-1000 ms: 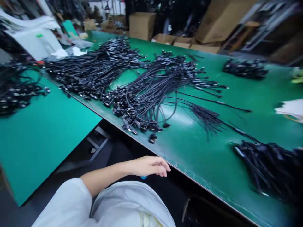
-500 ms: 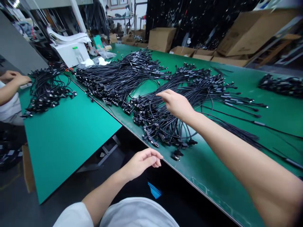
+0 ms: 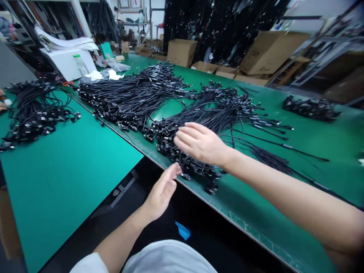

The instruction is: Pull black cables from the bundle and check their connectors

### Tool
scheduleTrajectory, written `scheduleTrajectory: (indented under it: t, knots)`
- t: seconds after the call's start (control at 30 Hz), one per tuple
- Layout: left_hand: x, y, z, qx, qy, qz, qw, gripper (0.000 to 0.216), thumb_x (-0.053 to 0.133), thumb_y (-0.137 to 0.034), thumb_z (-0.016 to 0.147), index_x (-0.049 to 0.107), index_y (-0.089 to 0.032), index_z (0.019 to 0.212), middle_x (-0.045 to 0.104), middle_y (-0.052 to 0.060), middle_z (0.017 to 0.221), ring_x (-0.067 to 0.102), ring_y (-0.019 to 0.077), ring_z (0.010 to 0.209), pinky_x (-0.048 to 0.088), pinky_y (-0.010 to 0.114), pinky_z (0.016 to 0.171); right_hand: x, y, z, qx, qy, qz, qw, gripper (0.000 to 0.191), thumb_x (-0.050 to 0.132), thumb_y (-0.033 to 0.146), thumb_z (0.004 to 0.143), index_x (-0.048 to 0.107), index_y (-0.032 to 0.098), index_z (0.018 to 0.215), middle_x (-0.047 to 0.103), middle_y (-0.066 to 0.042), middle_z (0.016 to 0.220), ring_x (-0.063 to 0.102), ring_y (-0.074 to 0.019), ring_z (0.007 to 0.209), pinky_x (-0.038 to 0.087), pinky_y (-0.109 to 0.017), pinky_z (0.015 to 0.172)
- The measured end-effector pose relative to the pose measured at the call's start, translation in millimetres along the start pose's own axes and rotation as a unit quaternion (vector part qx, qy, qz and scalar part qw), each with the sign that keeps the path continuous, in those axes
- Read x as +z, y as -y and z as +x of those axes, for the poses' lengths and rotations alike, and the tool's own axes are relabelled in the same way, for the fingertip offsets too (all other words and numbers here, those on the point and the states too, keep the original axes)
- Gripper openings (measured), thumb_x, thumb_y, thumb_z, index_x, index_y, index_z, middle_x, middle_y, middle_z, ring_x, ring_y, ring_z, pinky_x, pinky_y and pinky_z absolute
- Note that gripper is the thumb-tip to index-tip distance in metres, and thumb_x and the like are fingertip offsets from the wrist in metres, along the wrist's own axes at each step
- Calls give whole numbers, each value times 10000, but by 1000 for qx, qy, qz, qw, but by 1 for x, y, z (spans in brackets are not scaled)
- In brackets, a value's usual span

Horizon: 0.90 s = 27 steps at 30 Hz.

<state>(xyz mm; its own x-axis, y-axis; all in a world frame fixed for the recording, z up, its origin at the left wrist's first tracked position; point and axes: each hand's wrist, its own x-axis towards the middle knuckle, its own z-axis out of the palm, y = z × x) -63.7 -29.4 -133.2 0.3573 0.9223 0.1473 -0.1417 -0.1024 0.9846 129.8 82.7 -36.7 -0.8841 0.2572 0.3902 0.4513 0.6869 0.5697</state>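
My right hand (image 3: 200,145) is over the connector ends of a heap of black cables (image 3: 224,102), palm turned inward and fingers stretched out. Nothing shows in it; whether its fingertips touch the connectors below is unclear. My left hand (image 3: 162,191) is at the near table edge, its fingers extended, slightly blurred, and empty. Just beyond those fingertips lie black plugs with metal ends (image 3: 186,167). A second, larger pile of black cables (image 3: 136,89) spreads to the left, its plugs along the table edge.
A lower green table (image 3: 71,167) on the left bears another cable bundle (image 3: 36,117), with a person's hand (image 3: 2,101) beside it. More black parts (image 3: 309,108) lie at right. Cardboard boxes (image 3: 182,52) line the far edge. A white box (image 3: 69,62) stands far left.
My right hand has come down and nearer over the connector ends. My left hand has risen toward the table edge and its fingers have straightened. The view has turned right.
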Motion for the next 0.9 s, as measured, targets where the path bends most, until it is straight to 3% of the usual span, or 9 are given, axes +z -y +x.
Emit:
scheduleTrajectory:
  t: [0.2, 0.3, 0.4, 0.5, 0.57, 0.63, 0.73, 0.8, 0.9]
  knots:
    - [21, -27, 4, 37, 74, 75, 994, 282, 526, -417, 946, 646, -181, 1041, 557, 114, 1182, 525, 241, 1175, 375, 398, 1080, -32, 13, -5, -10, -13, -23, 1000, 232, 409, 152, 984, 640, 169, 974, 671, -42, 993, 586, -147, 932, 479, -343, 969]
    - [28, -31, -1, -22, 187, -93, 978, 348, 488, -470, 955, 625, -159, 1029, 613, 91, 949, 613, 190, 925, 484, 354, 896, -48, 15, -11, -46, -44, -37, 997, 222, 432, 159, 978, 651, 173, 1015, 685, -35, 1052, 600, -152, 975, 481, -333, 977]
    - [31, -32, -11, -66, 243, -237, 938, 399, 511, -512, 934, 612, -138, 840, 436, -26, 560, 471, 93, 528, 430, 238, 568, -64, 7, -17, -94, -88, -57, 990, 205, 470, 208, 975, 660, 186, 1050, 687, -22, 1092, 585, -156, 1032, 461, -316, 996]
    - [21, -39, -22, -47, 188, -297, 935, 403, 553, -496, 916, 572, -148, 714, 270, -80, 471, 262, 47, 412, 311, 188, 446, -68, -33, -29, 76, -23, -78, 994, 297, 377, 233, 1007, 651, 177, 1105, 677, -55, 1125, 565, -161, 1041, 462, -326, 935]
    - [7, -47, -26, -41, 135, -318, 937, 372, 557, -439, 927, 563, -152, 690, 214, -93, 457, 201, 37, 390, 295, 161, 417, -65, -70, -45, 287, 36, -77, 954, 430, 256, 263, 1030, 647, 116, 1132, 659, -109, 1157, 555, -166, 1078, 447, -322, 901]
    - [-10, -55, -28, -49, 71, -355, 931, 337, 556, -367, 939, 561, -149, 682, 186, -100, 472, 143, 23, 375, 282, 126, 392, -60, -102, -65, 418, 55, -67, 904, 611, 159, 373, 1012, 648, 24, 1127, 632, -138, 1189, 545, -181, 1137, 412, -314, 875]
    - [-31, -61, -25, -63, -17, -412, 909, 247, 593, -281, 925, 588, -135, 726, 237, -101, 521, 114, 5, 375, 262, 78, 356, -58, -118, -92, 488, 89, -50, 867, 840, 48, 511, 912, 644, -49, 1105, 629, -151, 1163, 555, -215, 1138, 378, -354, 770]
    - [-38, -63, -21, -53, -43, -424, 903, 192, 631, -260, 899, 609, -130, 759, 308, -93, 545, 170, -4, 369, 261, 62, 335, -62, -108, -100, 501, 101, -27, 859, 788, 117, 517, 929, 662, -24, 1104, 645, -176, 1142, 579, -226, 1121, 380, -366, 761]
    - [-39, -64, -13, -17, -58, -415, 908, 169, 639, -263, 889, 623, -143, 771, 387, -77, 552, 291, -3, 358, 270, 58, 308, -78, -86, -99, 513, 15, 17, 858, 580, 259, 399, 998, 681, 16, 1100, 665, -216, 1103, 601, -230, 1106, 421, -353, 839]
